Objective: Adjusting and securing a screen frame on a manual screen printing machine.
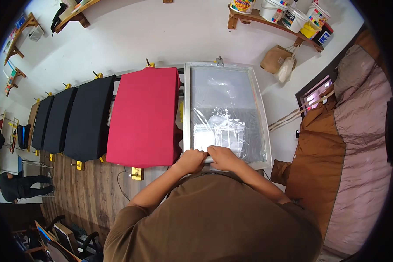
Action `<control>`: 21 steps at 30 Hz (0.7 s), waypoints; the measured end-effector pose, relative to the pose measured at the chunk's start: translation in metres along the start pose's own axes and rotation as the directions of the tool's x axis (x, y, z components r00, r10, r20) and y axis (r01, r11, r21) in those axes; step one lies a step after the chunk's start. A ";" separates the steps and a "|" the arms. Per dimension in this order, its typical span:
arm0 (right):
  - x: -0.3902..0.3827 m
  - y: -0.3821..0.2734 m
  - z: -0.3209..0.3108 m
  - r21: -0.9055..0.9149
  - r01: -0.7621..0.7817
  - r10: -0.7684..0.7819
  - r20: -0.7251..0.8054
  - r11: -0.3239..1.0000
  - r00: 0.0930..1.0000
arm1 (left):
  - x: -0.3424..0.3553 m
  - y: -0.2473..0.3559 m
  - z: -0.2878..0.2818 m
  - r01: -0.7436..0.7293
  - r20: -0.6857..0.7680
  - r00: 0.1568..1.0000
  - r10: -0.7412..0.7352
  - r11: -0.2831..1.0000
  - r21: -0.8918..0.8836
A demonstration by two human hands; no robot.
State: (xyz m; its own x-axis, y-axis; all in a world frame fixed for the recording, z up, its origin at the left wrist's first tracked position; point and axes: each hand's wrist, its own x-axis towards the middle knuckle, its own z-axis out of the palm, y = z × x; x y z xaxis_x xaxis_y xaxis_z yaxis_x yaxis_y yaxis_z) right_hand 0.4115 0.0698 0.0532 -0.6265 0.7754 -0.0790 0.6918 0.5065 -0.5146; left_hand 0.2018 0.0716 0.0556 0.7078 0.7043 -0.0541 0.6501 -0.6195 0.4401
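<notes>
A printing screen (262, 131) in a pale metal frame lies in front of me, smeared with white ink around a design on its lower half. At its near end, my left hand (192, 160) and my right hand (224, 157) are side by side, fingers curled round a pale bar (209, 160) that looks like a squeegee. Most of the bar is hidden by the hands, and its blade does not show. Left of the screen, a red shirt (144, 115) is stretched flat over a board.
Several boards with black shirts (89, 118) continue the row leftward, with yellow clamps (137, 174) beneath. Paint buckets (273, 11) fill a shelf above right. A brown and pink curtain (323, 161) hangs at the right. Another person (24, 185) bends over at far left; chairs (65, 240) stand below.
</notes>
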 end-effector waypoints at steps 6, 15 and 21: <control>0.020 0.013 -0.021 0.126 0.007 -0.028 0.166 0.992 0.986 | 0.022 -0.017 -0.028 0.051 0.173 0.985 -0.019 0.982 -0.183; 0.093 0.043 -0.068 -0.004 -0.007 0.008 0.099 1.000 0.995 | 0.088 -0.076 -0.056 0.089 0.094 0.992 -0.084 0.995 -0.042; 0.107 0.054 -0.059 0.021 -0.049 0.045 0.145 0.999 0.988 | 0.097 -0.095 -0.041 0.094 0.084 0.993 -0.088 0.993 -0.073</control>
State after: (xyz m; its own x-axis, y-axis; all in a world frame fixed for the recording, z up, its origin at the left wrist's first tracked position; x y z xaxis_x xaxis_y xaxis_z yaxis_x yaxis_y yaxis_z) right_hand 0.4030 0.2030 0.0675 -0.6400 0.7346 -0.2251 0.7139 0.4603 -0.5277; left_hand 0.1972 0.2134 0.0456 0.6686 0.7244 -0.1679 0.6919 -0.5233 0.4975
